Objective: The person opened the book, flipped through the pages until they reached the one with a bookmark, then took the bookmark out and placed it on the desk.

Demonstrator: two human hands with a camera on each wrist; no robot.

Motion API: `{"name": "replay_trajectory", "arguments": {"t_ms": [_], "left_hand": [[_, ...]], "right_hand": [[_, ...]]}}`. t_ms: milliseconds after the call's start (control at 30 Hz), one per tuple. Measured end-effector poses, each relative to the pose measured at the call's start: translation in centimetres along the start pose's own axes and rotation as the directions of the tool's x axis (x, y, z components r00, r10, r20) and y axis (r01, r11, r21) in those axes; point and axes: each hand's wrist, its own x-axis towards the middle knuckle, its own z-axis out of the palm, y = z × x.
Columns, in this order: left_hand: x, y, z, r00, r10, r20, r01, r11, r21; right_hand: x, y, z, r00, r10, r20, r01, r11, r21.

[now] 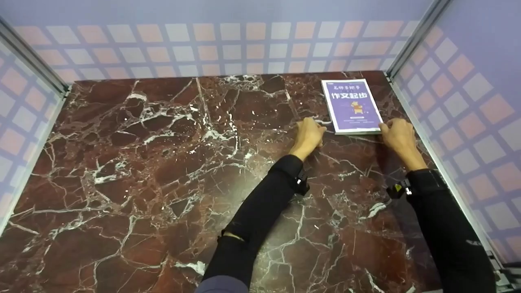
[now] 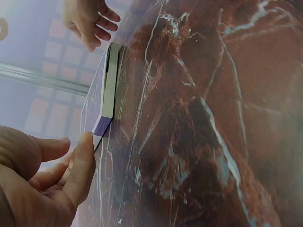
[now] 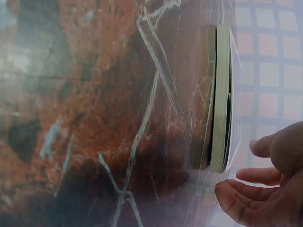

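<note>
A purple paperback book point(image 1: 342, 114) with white Chinese lettering and a small yellow cartoon figure lies flat, cover up, on the marble-patterned table. Close to its lower left side is my left hand point(image 1: 308, 136), fingers loosely bent; in the left wrist view the thumb stands apart from the fingers, and one fingertip is at the corner of the spine. At the lower right corner is my right hand point(image 1: 399, 136). The right wrist view shows that thumb and fingers spread apart beside the book's page edge point(image 3: 220, 99), with nothing pinched between them. Whether either hand touches the book, I cannot tell.
Dark red marble-patterned tabletop point(image 1: 163, 171) stretches left and toward me. Checkered panels enclose it: a back wall point(image 1: 244, 44), a left wall point(image 1: 16, 106) and a right wall point(image 1: 480, 134) close beside my right arm. A metal post point(image 1: 419, 36) stands at the back right corner.
</note>
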Motion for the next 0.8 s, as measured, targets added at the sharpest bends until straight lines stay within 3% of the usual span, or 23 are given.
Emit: {"name": "replay_trajectory", "arguments": {"t_ms": [100, 267, 500, 667, 800], "left_hand": [[0.2, 0.4, 0.4, 0.999, 0.04, -0.004, -0.04, 0.999, 0.013], [0.5, 1.2, 1.4, 0.995, 0.091, -0.039, -0.086, 0.989, 0.121], [0.9, 1.9, 2.6, 0.999, 0.004, -0.048, 0.004, 0.988, 0.157], [1.5, 1.8, 3.4, 0.998, 0.001, -0.061, 0.01, 0.983, 0.186], [1.8, 1.9, 3.9, 0.999, 0.008, -0.051, 0.002, 0.983, 0.186]], "right_hand": [[0.5, 0.1, -0.2, 1.0, 0.012, 0.02, -0.012, 1.0, 0.013], [1.1, 0.4, -0.1, 1.0, 0.006, 0.016, -0.006, 0.999, 0.037], [1.5, 0.2, 0.6, 0.999, 0.041, 0.036, -0.044, 0.997, 0.068], [1.9, 0.2, 0.9, 0.999, 0.03, 0.017, -0.031, 0.996, 0.083], [2.3, 0.3, 1.0, 0.998, 0.035, 0.051, -0.038, 0.998, 0.058]]}}
